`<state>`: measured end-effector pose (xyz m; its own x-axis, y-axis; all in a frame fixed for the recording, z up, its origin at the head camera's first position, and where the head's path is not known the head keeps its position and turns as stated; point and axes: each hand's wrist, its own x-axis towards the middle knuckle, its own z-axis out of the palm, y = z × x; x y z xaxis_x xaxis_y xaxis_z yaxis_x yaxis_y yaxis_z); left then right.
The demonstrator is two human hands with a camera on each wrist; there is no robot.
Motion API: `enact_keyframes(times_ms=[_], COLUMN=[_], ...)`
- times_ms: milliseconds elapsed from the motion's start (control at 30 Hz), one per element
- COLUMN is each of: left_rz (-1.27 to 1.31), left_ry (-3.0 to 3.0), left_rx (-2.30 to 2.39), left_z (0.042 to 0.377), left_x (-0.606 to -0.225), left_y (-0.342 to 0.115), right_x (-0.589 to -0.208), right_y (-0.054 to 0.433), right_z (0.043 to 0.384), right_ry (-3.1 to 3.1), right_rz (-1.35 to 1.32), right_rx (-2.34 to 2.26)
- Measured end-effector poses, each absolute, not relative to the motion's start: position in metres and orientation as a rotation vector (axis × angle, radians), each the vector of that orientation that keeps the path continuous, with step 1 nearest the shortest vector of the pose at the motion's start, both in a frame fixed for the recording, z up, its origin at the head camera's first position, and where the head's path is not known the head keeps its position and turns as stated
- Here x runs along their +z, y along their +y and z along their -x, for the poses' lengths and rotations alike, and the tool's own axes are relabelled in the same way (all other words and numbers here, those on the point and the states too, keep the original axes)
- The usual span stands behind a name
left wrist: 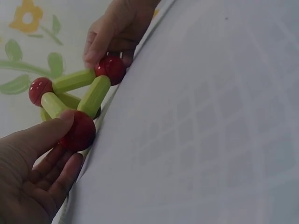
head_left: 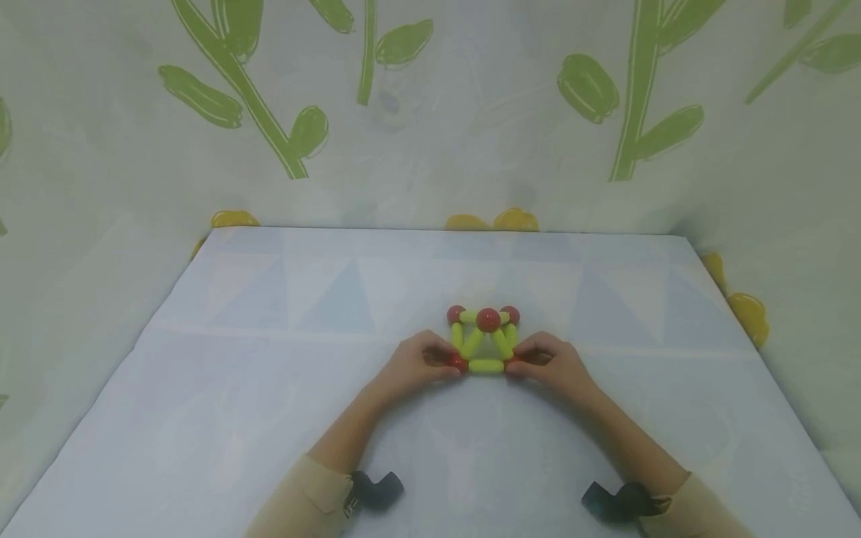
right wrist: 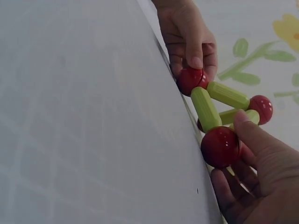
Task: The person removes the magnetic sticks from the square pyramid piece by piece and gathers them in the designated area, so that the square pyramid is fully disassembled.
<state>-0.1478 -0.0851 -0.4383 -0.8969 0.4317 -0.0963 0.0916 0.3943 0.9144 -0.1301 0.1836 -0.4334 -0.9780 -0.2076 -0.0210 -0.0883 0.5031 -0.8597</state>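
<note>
A small frame of red balls joined by yellow-green rods (head_left: 486, 366) stands on the table, with one red ball (head_left: 488, 320) raised at its top. My left hand (head_left: 422, 360) pinches the near left ball (left wrist: 79, 132) between thumb and fingers. On the other side, my right hand (head_left: 550, 362) pinches the near right ball (right wrist: 221, 147) the same way. One rod runs between the two held balls. Two further balls sit at the back of the frame, partly behind the rods in the head view.
The white table (head_left: 269, 388) carries pale blue triangles and lines. Behind it and at both sides hangs a light backdrop (head_left: 471, 134) with green leaves and yellow flowers. A dark strap piece (head_left: 378, 491) juts from the left wrist, another (head_left: 615, 502) from the right.
</note>
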Motion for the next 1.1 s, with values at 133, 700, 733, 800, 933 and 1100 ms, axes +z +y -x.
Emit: enact_keyframes(times_ms=[133, 700, 733, 800, 933, 1100], left_rz=[-0.493, -0.458, -0.455, -0.462, -0.48, -0.465], left_ry=[2.366, 2.397, 2.391, 2.383, 2.366, 2.35], left_rx=[1.514, 1.596, 1.597, 1.606, 1.633, 1.637], left_z=[0.15, 0.16, 0.161, 0.161, 0.161, 0.16], left_x=[-0.44, -0.436, -0.437, -0.437, -0.439, -0.44], left_y=[-0.083, -0.055, -0.055, -0.055, -0.055, -0.055], right_x=[-0.431, -0.412, -0.411, -0.41, -0.408, -0.407], right_y=[0.18, 0.148, 0.147, 0.145, 0.146, 0.149], right_z=[0.131, 0.153, 0.154, 0.156, 0.158, 0.159], right_ry=[2.698, 2.881, 2.876, 2.851, 2.786, 2.751], right_rz=[0.403, 0.669, 0.649, 0.602, 0.501, 0.486], right_rx=[-1.542, -1.641, -1.615, -1.58, -1.553, -1.542])
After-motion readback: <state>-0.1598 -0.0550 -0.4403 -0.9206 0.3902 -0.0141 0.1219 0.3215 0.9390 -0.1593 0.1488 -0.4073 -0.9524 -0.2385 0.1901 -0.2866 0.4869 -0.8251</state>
